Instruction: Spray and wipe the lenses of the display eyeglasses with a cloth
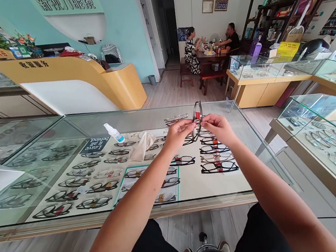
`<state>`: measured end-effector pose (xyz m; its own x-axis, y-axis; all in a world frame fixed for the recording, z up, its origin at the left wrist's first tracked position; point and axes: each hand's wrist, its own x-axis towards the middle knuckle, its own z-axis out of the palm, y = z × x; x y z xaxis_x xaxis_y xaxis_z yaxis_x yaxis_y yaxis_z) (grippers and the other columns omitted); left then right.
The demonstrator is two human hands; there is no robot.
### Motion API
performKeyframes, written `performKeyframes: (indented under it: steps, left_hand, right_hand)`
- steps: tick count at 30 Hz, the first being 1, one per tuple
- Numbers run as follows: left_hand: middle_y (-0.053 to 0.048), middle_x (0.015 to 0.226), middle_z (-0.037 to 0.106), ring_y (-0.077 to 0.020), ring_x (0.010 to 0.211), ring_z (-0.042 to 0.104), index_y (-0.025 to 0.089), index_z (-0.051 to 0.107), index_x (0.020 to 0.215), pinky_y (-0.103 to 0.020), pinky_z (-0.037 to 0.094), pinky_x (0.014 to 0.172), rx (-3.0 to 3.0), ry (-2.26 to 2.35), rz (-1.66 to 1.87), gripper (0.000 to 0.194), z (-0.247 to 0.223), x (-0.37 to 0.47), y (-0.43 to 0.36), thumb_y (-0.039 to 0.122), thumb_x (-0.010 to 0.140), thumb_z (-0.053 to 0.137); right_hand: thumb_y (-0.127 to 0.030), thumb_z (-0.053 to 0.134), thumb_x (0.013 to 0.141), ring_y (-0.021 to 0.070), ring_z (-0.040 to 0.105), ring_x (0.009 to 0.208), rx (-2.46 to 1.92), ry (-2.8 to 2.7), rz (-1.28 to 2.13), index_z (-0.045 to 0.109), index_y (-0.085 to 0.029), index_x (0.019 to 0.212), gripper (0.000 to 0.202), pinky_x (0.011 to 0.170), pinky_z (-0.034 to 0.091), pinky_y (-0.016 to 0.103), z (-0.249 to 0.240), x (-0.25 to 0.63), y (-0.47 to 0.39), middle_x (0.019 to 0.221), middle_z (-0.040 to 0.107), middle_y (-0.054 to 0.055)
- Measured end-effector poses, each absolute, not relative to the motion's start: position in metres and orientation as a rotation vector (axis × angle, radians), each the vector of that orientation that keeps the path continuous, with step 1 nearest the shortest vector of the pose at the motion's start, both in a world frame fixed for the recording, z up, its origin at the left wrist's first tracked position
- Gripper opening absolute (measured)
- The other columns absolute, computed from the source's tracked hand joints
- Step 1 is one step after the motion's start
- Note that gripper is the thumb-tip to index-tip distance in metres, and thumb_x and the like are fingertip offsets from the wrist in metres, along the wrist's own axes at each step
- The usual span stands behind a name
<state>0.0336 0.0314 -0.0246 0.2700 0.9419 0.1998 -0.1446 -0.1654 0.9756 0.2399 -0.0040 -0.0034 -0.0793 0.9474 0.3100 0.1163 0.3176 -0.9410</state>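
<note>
Dark-framed eyeglasses (197,116) with a red tag are held upright above the glass display counter (193,188). My left hand (181,132) grips them from the left with thumb and fingers. From the right, my right hand (217,127) pinches the same pair. Below my right hand lies a column of dark glasses (218,167) with red tags. To the left are a beige cloth (141,147) and a white spray bottle (114,133). Rows of other glasses (86,164) lie at the counter's left.
Another glass case (323,136) stands at the right. Across the room are a curved reception desk (133,85), a small bin (151,79) and two people at a table (208,56). A stool base (204,249) stands between my feet.
</note>
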Motion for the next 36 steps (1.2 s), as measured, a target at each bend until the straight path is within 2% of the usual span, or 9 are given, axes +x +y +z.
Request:
performKeyframes:
  steps: [7, 12, 16, 20, 29, 31, 34, 36]
  left_hand:
    - [-0.012, 0.121, 0.088, -0.0308, 0.116, 0.082, 0.022, 0.088, 0.105, -0.037, 0.068, 0.085, 1.257, 0.827, 1.224, 0.066, -0.018, 0.030, 0.031, 0.073, 0.066, 0.103]
    - [-0.011, 0.123, 0.086, -0.0283, 0.111, 0.081, 0.021, 0.087, 0.103, -0.035, 0.068, 0.082, 1.134, 0.813, 1.331, 0.065, -0.012, 0.023, 0.036, 0.069, 0.064, 0.106]
    - [-0.007, 0.116, 0.084, -0.0233, 0.104, 0.081, 0.021, 0.085, 0.102, -0.032, 0.068, 0.081, 1.057, 0.791, 1.420, 0.065, -0.008, 0.018, 0.040, 0.067, 0.061, 0.107]
    - [-0.006, 0.116, 0.083, -0.0215, 0.104, 0.081, 0.022, 0.082, 0.103, -0.030, 0.067, 0.080, 1.011, 0.778, 1.479, 0.064, -0.005, 0.015, 0.042, 0.065, 0.063, 0.107]
    - [-0.007, 0.122, 0.083, -0.0215, 0.108, 0.081, 0.023, 0.079, 0.106, -0.030, 0.068, 0.082, 1.022, 0.803, 1.489, 0.064, -0.010, 0.012, 0.048, 0.067, 0.066, 0.104]
    - [-0.009, 0.120, 0.084, -0.0236, 0.110, 0.081, 0.022, 0.080, 0.106, -0.032, 0.068, 0.083, 1.088, 0.842, 1.505, 0.064, -0.010, 0.012, 0.047, 0.070, 0.069, 0.102]
    - [-0.011, 0.116, 0.085, -0.0278, 0.115, 0.081, 0.022, 0.082, 0.104, -0.035, 0.068, 0.087, 1.182, 0.889, 1.551, 0.065, -0.011, 0.013, 0.046, 0.073, 0.068, 0.101]
    - [-0.011, 0.113, 0.086, -0.0291, 0.117, 0.081, 0.021, 0.083, 0.104, -0.038, 0.068, 0.091, 1.219, 0.900, 1.561, 0.066, -0.013, 0.015, 0.045, 0.074, 0.068, 0.101]
  right_hand:
    - [-0.059, 0.082, 0.084, 0.0121, 0.026, 0.061, -1.087, -1.453, 0.904, 0.068, -0.023, 0.084, 0.038, 0.060, 0.020, 0.032, -0.001, 0.241, -0.004, 0.063, 0.038, -0.008]
    - [-0.050, 0.078, 0.081, 0.0144, 0.036, 0.068, -1.060, -1.413, 0.904, 0.070, -0.022, 0.081, 0.029, 0.064, 0.028, 0.032, 0.000, 0.243, -0.003, 0.069, 0.051, -0.003]
    - [-0.048, 0.078, 0.079, 0.0144, 0.036, 0.067, -1.064, -1.386, 0.915, 0.074, -0.022, 0.083, 0.027, 0.065, 0.028, 0.033, -0.002, 0.242, -0.001, 0.069, 0.053, -0.003]
    - [-0.049, 0.080, 0.079, 0.0139, 0.038, 0.069, -1.026, -1.366, 0.948, 0.075, -0.021, 0.082, 0.029, 0.068, 0.030, 0.034, -0.005, 0.241, 0.001, 0.078, 0.062, -0.001]
    - [-0.052, 0.083, 0.078, 0.0137, 0.035, 0.067, -0.989, -1.290, 1.047, 0.073, -0.023, 0.088, 0.032, 0.064, 0.028, 0.032, -0.008, 0.239, 0.005, 0.069, 0.047, -0.006]
    - [-0.055, 0.083, 0.079, 0.0132, 0.031, 0.063, -1.046, -1.306, 1.077, 0.070, -0.024, 0.084, 0.034, 0.061, 0.026, 0.032, -0.007, 0.241, 0.004, 0.064, 0.042, -0.007]
    - [-0.061, 0.079, 0.087, 0.0118, 0.026, 0.056, -1.239, -1.516, 1.236, 0.065, -0.023, 0.067, 0.045, 0.058, 0.022, 0.033, -0.004, 0.246, -0.001, 0.056, 0.035, -0.007]
    - [-0.061, 0.080, 0.090, 0.0114, 0.026, 0.055, -1.242, -1.716, 1.370, 0.069, -0.022, 0.067, 0.046, 0.057, 0.020, 0.033, -0.001, 0.246, -0.007, 0.056, 0.035, -0.007]
